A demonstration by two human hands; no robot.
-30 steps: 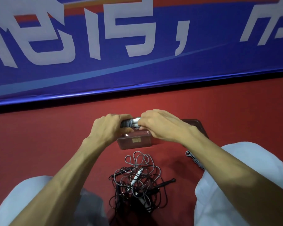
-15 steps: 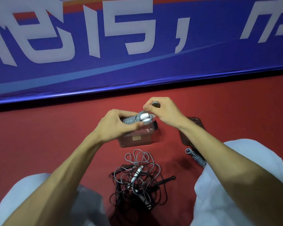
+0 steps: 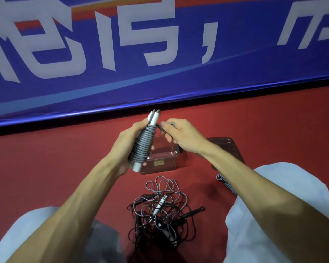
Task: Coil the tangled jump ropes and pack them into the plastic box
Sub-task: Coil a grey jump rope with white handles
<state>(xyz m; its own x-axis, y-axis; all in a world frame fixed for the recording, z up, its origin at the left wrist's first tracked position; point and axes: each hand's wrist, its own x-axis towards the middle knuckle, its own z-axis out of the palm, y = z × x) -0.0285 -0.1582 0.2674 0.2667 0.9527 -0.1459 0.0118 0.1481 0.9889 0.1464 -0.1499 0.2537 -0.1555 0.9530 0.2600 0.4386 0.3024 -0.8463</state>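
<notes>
**Grey rope wound tight, loose end pinched**

Nearest, between pale-trousered knees [image 3: 273, 186] on the red floor [image 3: 46, 158]: tangled jump ropes [image 3: 160, 211], grey and black, white and black handles among the loops. Just right of that heap, by the right knee, another wound bundle [image 3: 226, 184], partly hidden by the forearm. Beyond, on the floor, the clear plastic box [image 3: 168, 166], open, its dark lid [image 3: 226, 147] lying to the right. Held up over the box, the coiled rope [image 3: 142, 146], grey turns packed round white handles, gripped in the curled left hand [image 3: 122, 147]; free end pinched between thumb and fingers of the right hand [image 3: 184, 137]. Behind, a blue banner [image 3: 160, 88] with large white characters
</notes>
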